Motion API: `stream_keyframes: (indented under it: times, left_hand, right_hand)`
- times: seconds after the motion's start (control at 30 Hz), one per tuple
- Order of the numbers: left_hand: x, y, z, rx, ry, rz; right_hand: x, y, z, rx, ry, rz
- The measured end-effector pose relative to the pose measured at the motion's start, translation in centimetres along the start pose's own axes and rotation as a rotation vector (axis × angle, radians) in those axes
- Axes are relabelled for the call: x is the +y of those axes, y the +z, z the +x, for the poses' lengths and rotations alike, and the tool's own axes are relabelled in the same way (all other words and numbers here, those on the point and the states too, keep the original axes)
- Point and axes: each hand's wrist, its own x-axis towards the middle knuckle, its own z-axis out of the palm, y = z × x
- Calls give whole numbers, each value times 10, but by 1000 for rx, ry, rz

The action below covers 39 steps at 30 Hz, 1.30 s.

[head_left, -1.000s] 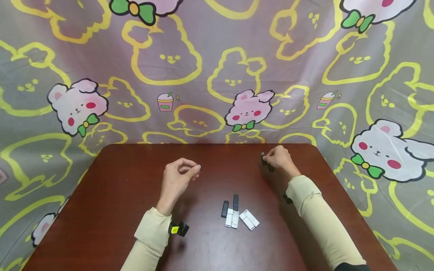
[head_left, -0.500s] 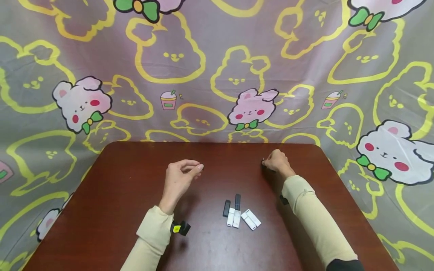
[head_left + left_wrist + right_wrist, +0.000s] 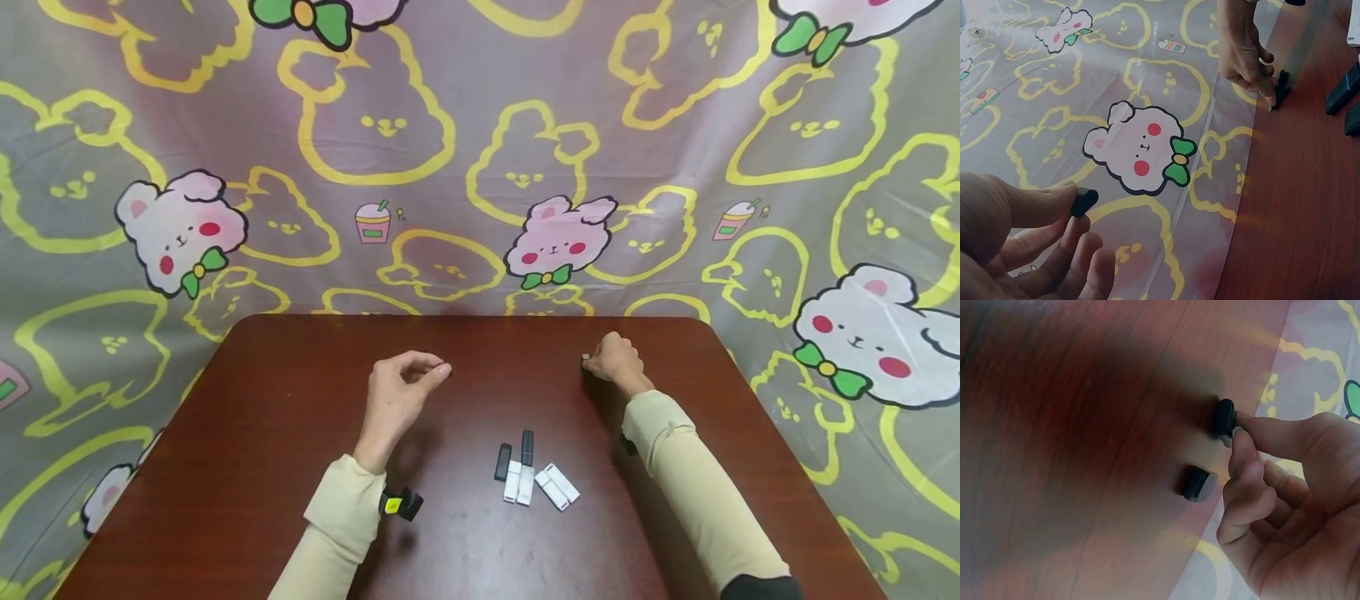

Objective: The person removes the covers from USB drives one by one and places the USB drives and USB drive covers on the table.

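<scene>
Pinching black piece (image 3: 1225, 417), right hand (image 3: 617, 360) has lowered.

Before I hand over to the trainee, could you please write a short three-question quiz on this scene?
1. True or false: the left hand is pinching a white stick.
2. Besides the dark piece that it pinches, what is nearest the right hand in the right wrist view?
A. a white stick
B. a small dark block
C. a yellow tag
3. In the head view, how many black sticks lie on the table close to the white sticks?

Key: 1. False; it pinches a small black piece. 2. B. 3. Two.
</scene>
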Motion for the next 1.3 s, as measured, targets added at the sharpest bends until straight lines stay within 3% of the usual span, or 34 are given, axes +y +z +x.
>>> stream_keyframes:
  times: [0.17,0.27,0.43,0.57,0.8,0.93,1.3]
  left_hand:
    - [0,-1,4,38,-5,8]
    - [0,0,12,47,4,47]
    - [-3,5,35,56,16,134]
    - [-11,12,58,58,-33,185]
    - [-29,32,92,9,-95,256]
    - [-39,41,105,-9,-135,308]
    - [-58,54,126,-91,-270,437]
  right_hand:
    - [-2,-5,-1,23,-15,29]
    - [-5,-15,-6,106,-25,98]
    - [-10,-37,-25,241,-86,183]
    - [-18,-48,-43,277,-163,188]
    - [-36,-60,-83,362,-349,191]
    - [-43,-66,-108,377,-435,189]
    - [-52,-78,-161,330,-527,227]
